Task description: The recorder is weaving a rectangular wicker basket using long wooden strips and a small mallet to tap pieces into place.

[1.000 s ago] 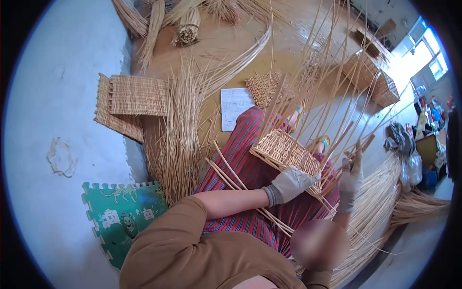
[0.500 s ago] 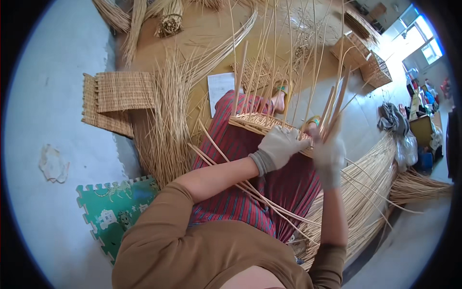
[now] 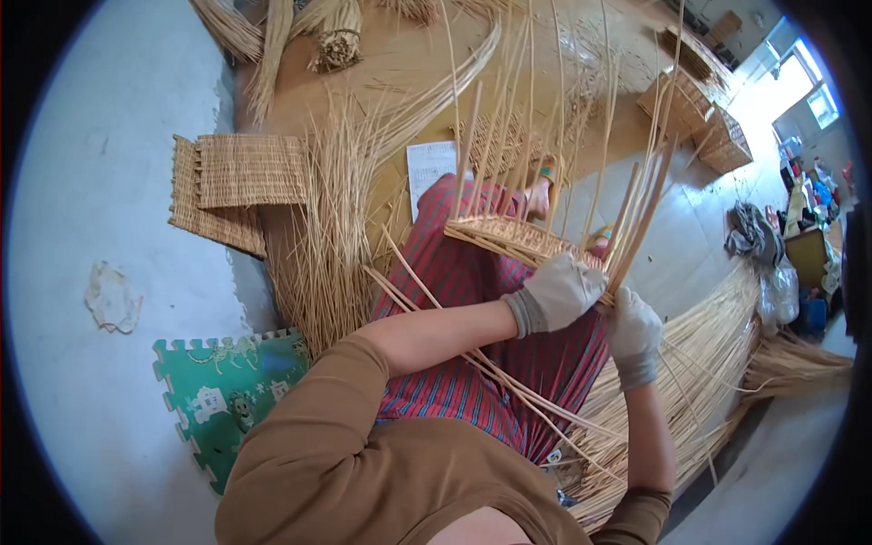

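A half-woven wicker basket (image 3: 509,238) rests across my lap, with tall stakes (image 3: 647,209) standing up from its edge. My left hand (image 3: 565,292), in a pale work glove, is closed on the basket's near edge by the right corner. Just right of it, my gloved right hand (image 3: 633,334) is closed at the foot of the thick corner stakes, fingertips close to the left hand. Thin wicker rods (image 3: 695,400) trail from beside the right hand; its exact grip is partly hidden. Longer loose rods (image 3: 509,377) cross my lap under the left forearm.
Loose wicker (image 3: 331,227) is heaped on the left, with another large pile (image 3: 699,331) at the right. Woven panels (image 3: 252,173) lean near the wall above a green foam mat (image 3: 227,391). A paper sheet (image 3: 430,165) lies beyond my knee. Finished baskets (image 3: 724,141) stand far right.
My right hand has moved down from the stakes to the corner's foot, closing there. The left hand has slid right along the edge. The view has shifted slightly.
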